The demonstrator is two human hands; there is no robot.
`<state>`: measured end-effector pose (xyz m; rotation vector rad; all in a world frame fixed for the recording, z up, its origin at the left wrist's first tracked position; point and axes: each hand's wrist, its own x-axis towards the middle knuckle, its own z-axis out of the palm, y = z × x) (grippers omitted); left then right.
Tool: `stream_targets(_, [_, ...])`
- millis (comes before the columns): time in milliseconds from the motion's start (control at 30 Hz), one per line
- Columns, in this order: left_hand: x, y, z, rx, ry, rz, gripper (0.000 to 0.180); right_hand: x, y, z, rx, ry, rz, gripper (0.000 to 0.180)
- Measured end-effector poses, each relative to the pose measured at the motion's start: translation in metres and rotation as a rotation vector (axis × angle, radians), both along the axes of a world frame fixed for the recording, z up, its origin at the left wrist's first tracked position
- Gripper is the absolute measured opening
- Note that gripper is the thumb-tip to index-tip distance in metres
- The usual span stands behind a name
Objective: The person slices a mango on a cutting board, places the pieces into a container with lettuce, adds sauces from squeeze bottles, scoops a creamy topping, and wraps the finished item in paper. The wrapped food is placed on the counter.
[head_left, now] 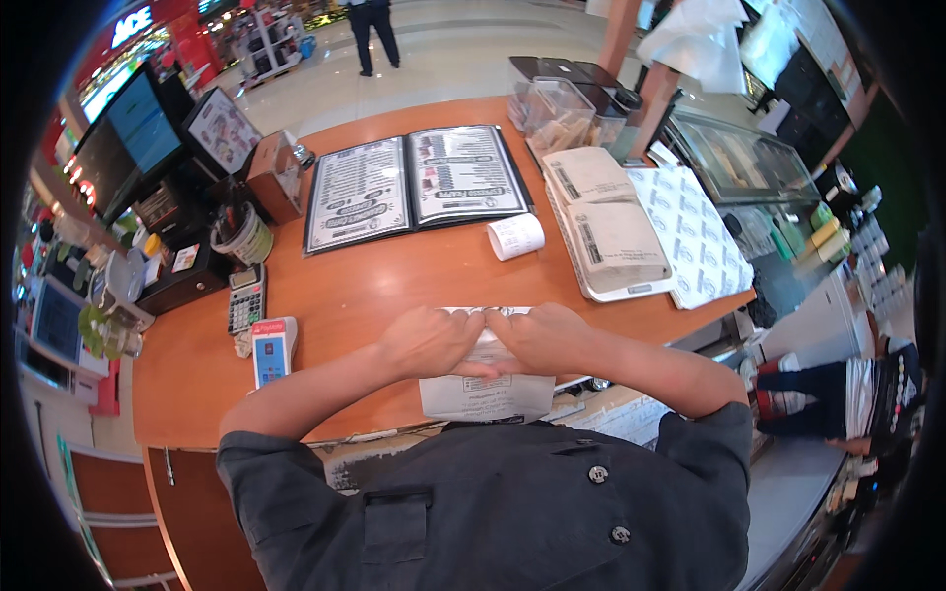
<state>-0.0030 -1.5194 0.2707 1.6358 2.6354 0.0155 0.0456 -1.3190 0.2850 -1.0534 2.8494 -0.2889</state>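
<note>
A white printed paper bag (488, 397) is in front of me at the counter's front edge, its lower part showing below my hands. My left hand (434, 342) is closed on the bag's upper part from the left. From the right, my right hand (542, 337) grips the same part, and the fingers of both hands meet at the middle. Folds of paper show between the thumbs; what the bag holds, if anything, is hidden. Beyond the hands, a curled paper receipt (515, 237) lies on the wooden counter (394, 281).
An open menu (409, 187) lies ahead. To the right are stacked paper bags (616, 231) in a tray, patterned paper sheets (695, 236) and clear containers (562, 110). A card terminal (273, 350), calculator (247, 298), pen cup (242, 239) and monitor (138, 138) stand left. People are farther off.
</note>
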Motion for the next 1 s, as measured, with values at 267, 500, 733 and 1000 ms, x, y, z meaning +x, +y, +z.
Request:
stream_targets(267, [-0.019,-0.009,0.026,0.159,0.102,-0.427,0.019,0.022,0.005,0.014,0.102,0.081,0.02,0.024])
stream_targets(500, [-0.05,0.031,0.043,0.305,0.159,-0.45,0.021,0.073,0.05,0.02,-0.074,0.245,-0.509,0.022])
stream_targets(733, [-0.055,0.078,0.044,0.352,0.072,-0.214,0.037,0.183,0.093,-0.032,-0.302,-0.078,-0.897,0.022])
stream_targets(1000, [0.166,0.217,0.016,0.772,-0.322,-0.545,0.028,0.331,0.149,-0.058,-0.295,0.538,-0.941,0.048])
